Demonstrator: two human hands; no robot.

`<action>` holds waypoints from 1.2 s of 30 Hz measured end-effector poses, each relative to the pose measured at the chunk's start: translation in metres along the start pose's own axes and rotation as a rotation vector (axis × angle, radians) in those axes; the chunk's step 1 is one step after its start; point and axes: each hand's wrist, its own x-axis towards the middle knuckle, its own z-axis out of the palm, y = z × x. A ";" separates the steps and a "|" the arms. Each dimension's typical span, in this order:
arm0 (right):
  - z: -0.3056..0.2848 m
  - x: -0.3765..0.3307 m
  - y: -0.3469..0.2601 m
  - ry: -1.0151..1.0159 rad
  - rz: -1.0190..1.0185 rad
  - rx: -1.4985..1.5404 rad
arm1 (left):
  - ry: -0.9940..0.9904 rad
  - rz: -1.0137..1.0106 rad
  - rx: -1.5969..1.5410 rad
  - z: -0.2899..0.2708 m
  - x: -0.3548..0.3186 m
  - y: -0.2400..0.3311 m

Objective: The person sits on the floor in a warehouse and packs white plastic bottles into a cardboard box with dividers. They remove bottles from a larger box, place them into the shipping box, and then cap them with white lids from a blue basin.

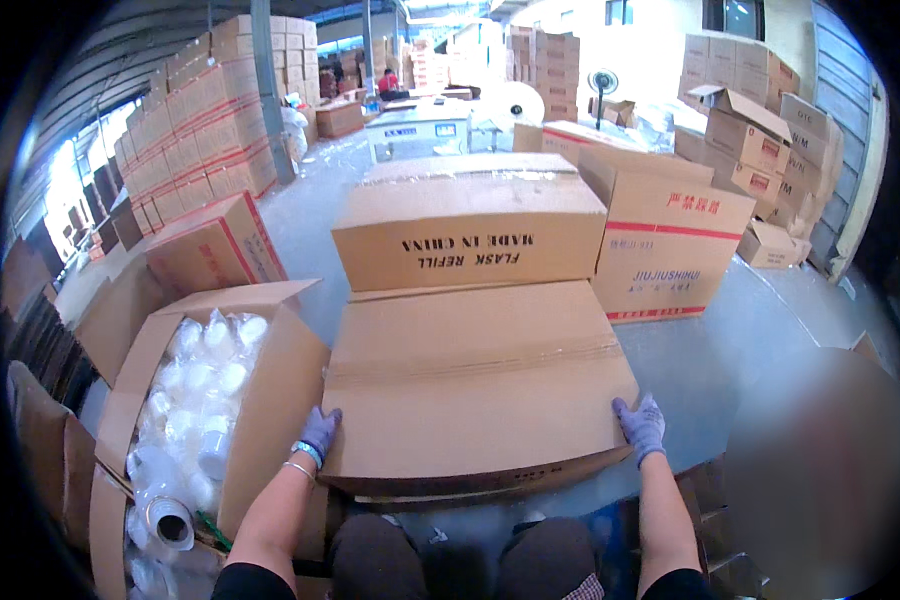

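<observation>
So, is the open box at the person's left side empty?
No, the open box at the left is filled with white plastic-wrapped items, while both gloved hands rest on the sealed carton beside it.

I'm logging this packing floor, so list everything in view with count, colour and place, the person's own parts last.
Sealed carton: one, brown, taped along the top, directly in front, gripped at its near corners.
Carton behind it: one, brown, dark print on its near side, touching the sealed carton.
Red-striped carton: one, brown, right of that.
Open carton: one, brown, at left, filled with clear plastic-wrapped white pieces.
Tape roll: one, clear, at the open carton's near end.
Stacked cartons: many, brown with red stripes, far left and far right.
Fan: one, dark, at the back.
Left hand: purple glove, on the near left corner.
Right hand: purple glove, on the near right corner.
</observation>
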 end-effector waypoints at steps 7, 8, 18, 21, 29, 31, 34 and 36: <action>0.005 -0.023 -0.023 0.178 0.047 -0.069 | -0.011 -0.143 0.124 -0.017 0.002 0.032; 0.008 -0.024 -0.021 0.163 0.023 -0.055 | -0.002 -0.139 0.104 -0.014 0.006 0.022; 0.002 0.048 -0.013 -0.142 -0.064 0.300 | -0.139 0.056 -0.465 -0.020 0.076 -0.007; 0.001 0.052 0.004 -0.184 -0.007 0.789 | -0.244 -0.129 -0.972 -0.056 0.041 0.055; -0.130 0.001 0.028 -0.562 -0.106 1.667 | -0.063 0.217 -1.143 -0.198 -0.122 0.039; -0.161 -0.030 0.056 -0.672 -0.216 1.289 | -0.154 0.210 -0.996 -0.204 -0.168 0.025; -0.165 -0.071 0.086 -0.850 -0.433 0.592 | -0.588 0.158 -0.076 -0.224 -0.232 0.068; -0.160 -0.108 0.051 -0.966 -0.500 0.193 | -0.596 0.457 0.145 -0.194 -0.249 0.079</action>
